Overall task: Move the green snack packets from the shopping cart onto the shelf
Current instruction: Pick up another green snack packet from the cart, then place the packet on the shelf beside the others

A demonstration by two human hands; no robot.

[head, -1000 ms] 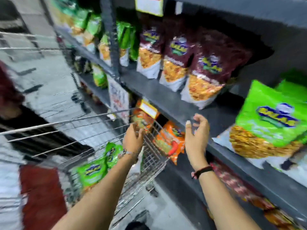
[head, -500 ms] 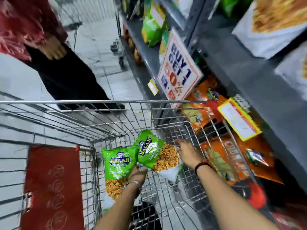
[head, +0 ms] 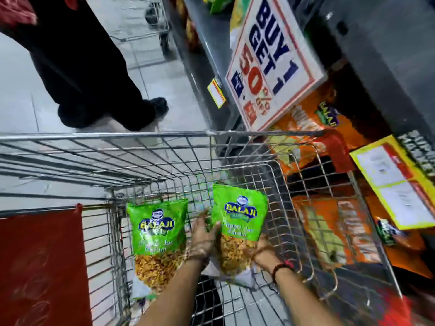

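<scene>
Two green snack packets are inside the wire shopping cart [head: 164, 135]. The right green packet [head: 237, 222] is held upright between both hands: my left hand [head: 203, 238] grips its left edge and my right hand [head: 264, 254] holds its lower right side from behind. The left green packet [head: 156, 234] leans against the cart's inner wire wall, untouched, just left of my left wrist. The grey metal shelf [head: 211, 43] runs along the right of the cart.
A person in black trousers [head: 89, 74] stands on the floor beyond the cart's front. A "Buy 1 Get 1" sign [head: 270, 60] hangs off the shelf edge. Orange snack packets [head: 329, 222] fill the low shelf right of the cart. A red panel [head: 40, 267] is at the cart's left.
The view dropped from the shelf down into the cart. Both hands went from the cart rim and shelf front into the basket and closed on the right green packet, tilting it upright.
</scene>
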